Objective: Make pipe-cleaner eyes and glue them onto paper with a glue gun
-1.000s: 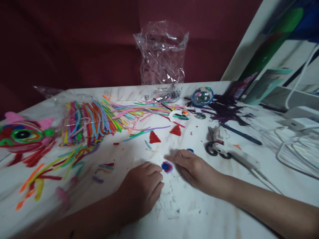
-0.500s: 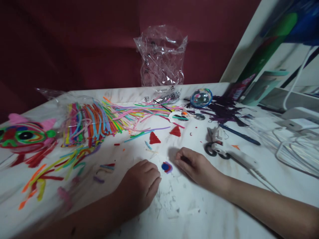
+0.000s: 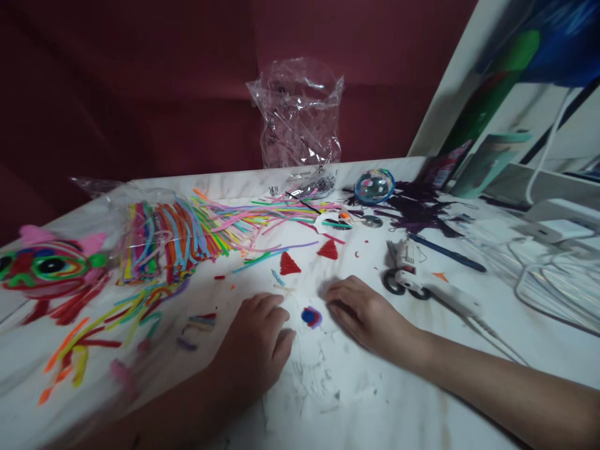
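Note:
A small round piece of coiled blue, red and purple pipe cleaner lies on the table between my hands. My left hand rests just left of it, palm down, with thumb and fingers apart and nothing seen in them. On the other side, my right hand lies on the table, fingers stretched and loosely bent, holding nothing that shows. Neither hand touches the coiled piece. Beyond them are two red triangles made of pipe cleaner, the left triangle and the right triangle.
A glue gun and scissors lie to the right, near a dark pen and white cables. Bundled pipe cleaners and a colourful mask-like face are at left. A clear plastic bag stands behind.
My left hand's fingers have loosened and spread a little. My right hand's fingers have straightened slightly, staying beside the coiled piece. The camera view has shifted slightly.

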`<action>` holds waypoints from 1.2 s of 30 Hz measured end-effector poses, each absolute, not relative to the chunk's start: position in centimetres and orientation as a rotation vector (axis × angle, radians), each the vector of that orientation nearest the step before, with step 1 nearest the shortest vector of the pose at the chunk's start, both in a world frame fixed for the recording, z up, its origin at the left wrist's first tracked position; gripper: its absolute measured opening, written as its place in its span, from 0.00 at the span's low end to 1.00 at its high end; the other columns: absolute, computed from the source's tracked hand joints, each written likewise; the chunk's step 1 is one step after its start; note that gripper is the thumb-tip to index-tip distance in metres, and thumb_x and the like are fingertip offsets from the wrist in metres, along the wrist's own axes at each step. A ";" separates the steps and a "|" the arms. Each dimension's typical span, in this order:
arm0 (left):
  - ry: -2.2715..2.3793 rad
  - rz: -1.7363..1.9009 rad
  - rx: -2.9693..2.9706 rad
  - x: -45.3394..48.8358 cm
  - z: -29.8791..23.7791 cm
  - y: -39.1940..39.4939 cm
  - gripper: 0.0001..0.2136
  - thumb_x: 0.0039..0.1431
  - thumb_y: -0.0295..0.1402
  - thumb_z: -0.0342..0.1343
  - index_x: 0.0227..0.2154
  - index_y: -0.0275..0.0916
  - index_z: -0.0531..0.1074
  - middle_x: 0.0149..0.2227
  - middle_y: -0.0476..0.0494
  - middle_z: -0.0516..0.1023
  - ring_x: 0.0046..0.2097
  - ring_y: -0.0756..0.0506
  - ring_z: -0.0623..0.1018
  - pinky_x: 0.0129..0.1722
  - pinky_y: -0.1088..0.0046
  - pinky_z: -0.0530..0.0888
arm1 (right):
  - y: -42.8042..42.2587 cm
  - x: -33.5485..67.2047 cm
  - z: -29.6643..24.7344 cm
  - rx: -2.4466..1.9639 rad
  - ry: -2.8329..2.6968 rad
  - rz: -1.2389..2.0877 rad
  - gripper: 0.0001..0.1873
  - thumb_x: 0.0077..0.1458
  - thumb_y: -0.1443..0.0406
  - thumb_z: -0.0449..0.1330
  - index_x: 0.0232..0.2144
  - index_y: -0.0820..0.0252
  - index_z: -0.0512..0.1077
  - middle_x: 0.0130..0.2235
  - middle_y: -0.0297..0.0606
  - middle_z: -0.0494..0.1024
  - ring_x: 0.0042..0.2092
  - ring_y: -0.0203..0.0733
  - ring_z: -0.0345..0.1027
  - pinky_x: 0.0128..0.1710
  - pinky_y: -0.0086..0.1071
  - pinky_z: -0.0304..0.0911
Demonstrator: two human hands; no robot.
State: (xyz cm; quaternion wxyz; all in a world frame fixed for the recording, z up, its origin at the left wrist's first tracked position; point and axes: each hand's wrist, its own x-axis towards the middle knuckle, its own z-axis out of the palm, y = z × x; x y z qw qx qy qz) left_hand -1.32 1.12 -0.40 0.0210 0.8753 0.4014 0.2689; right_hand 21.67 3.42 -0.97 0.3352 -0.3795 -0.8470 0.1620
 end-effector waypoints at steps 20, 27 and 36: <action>1.326 0.909 2.671 -2.7 0.9 3.2 0.09 0.60 0.25 0.47 0.27 0.36 0.70 0.26 0.46 0.71 0.30 0.48 0.71 0.30 0.74 0.67 | 3.3 21.5 -0.9 -1.119 -2.032 0.428 0.09 0.58 0.65 0.52 0.25 0.57 0.65 0.25 0.35 0.70 0.28 0.40 0.63 0.27 0.32 0.59; 1.395 0.393 2.747 -2.4 3.6 6.2 0.08 0.59 0.24 0.47 0.28 0.35 0.71 0.31 0.41 0.73 0.37 0.43 0.72 0.40 0.66 0.68 | 3.2 21.3 -0.7 -1.105 -2.032 0.430 0.09 0.57 0.67 0.51 0.25 0.57 0.65 0.25 0.36 0.70 0.27 0.40 0.63 0.27 0.32 0.58; 1.306 0.451 2.489 -1.6 3.7 10.3 0.06 0.50 0.24 0.52 0.21 0.38 0.66 0.26 0.46 0.71 0.36 0.44 0.72 0.42 0.67 0.67 | 3.2 21.4 -0.3 -1.047 -2.019 0.438 0.09 0.55 0.68 0.50 0.24 0.58 0.66 0.24 0.37 0.71 0.28 0.42 0.63 0.29 0.34 0.59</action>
